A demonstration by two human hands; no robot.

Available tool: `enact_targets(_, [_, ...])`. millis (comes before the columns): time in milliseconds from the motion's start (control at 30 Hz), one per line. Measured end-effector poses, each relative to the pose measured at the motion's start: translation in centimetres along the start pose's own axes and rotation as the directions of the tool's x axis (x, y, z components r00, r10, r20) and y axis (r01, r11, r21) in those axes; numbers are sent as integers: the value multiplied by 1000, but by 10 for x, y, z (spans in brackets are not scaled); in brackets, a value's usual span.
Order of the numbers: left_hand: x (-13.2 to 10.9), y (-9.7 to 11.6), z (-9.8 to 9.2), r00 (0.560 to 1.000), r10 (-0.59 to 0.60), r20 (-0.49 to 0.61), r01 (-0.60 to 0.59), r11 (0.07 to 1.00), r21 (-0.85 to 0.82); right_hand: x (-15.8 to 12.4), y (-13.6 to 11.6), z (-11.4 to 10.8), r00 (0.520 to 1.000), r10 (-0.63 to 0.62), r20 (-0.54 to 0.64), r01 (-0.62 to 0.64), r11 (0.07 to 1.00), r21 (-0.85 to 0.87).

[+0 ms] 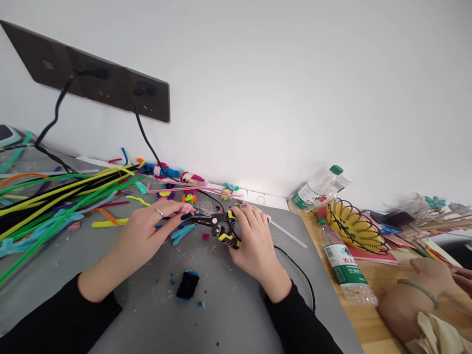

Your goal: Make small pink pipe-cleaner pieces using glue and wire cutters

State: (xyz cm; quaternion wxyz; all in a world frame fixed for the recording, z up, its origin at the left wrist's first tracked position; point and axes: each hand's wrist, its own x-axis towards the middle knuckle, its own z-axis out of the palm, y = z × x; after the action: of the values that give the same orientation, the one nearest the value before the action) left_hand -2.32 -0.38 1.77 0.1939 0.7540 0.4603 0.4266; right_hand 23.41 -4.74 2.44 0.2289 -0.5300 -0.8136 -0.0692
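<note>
My left hand, with a ring on one finger, is closed in a pinch on a small pink fuzzy pipe-cleaner piece. In my right hand are wire-cutting pliers with black and yellow handles, their jaws pointing left at the fingertips of my left hand. The jaw tips and a dark bit there overlap, so I cannot tell what lies between them. Short blue pipe-cleaner pieces lie just below the pliers. Nearer me on the grey mat rests a black fuzzy block with blue edges.
Long coloured pipe cleaners spread over the left side. Small fuzzy figures line the wall. A black cable crosses the mat. At right are plastic bottles, a yellow wire basket and another person's arm.
</note>
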Motion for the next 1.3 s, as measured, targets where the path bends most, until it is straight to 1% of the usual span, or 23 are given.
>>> enact_targets(133, [2,4,0,997,-68,40,69,997,-28,0,1,1,1000,4,13,-4,1000,3])
enact_targets(267, [4,9,1,995,-83,58,87,994,-67,0,2,1,1000,6,7,-6,1000,-4])
enact_targets(367, [5,11,2,995,-82,63,86,994,-63,0,2,1,1000,9,12,-8,1000,-8])
enact_targets(467, [3,8,3,995,-95,35,96,995,-20,0,2,2,1000,17,16,-16,1000,-10])
enact_targets(633, [1,1,1,987,-144,-69,146,989,31,0,4,1,999,36,0,-36,999,-17])
enact_targets(733, [2,-1,1,987,-133,-94,136,990,28,1,8,-1,997,67,-48,-69,997,-38])
enact_targets(800, [2,0,2,988,-137,-77,139,990,12,2,15,-5,988,117,-102,-124,990,-71])
enact_targets(867, [2,1,3,990,-133,-52,133,991,6,2,26,-9,969,178,-173,-197,976,-94])
enact_targets(933, [2,3,4,992,-118,-41,118,993,11,0,39,-14,937,244,-251,-272,958,-84])
enact_targets(1000, [2,4,3,992,-123,-39,125,992,29,-2,53,-19,893,317,-319,-347,937,-40])
enact_targets(1067, [3,6,2,986,-166,-15,166,984,63,-5,64,-25,850,404,-337,-412,910,51])
enact_targets(1167, [4,8,1,977,-212,26,209,973,101,-8,73,-36,771,559,-304,-495,827,267])
enact_targets(1233, [4,8,1,978,-207,10,206,975,81,-10,72,-43,727,642,-243,-521,746,415])
enact_targets(1267, [4,8,2,979,-203,-6,202,977,66,-10,70,-47,721,666,-193,-525,706,476])
enact_targets(1300, [4,7,2,979,-202,-23,203,978,55,-12,67,-51,726,675,-132,-524,667,529])
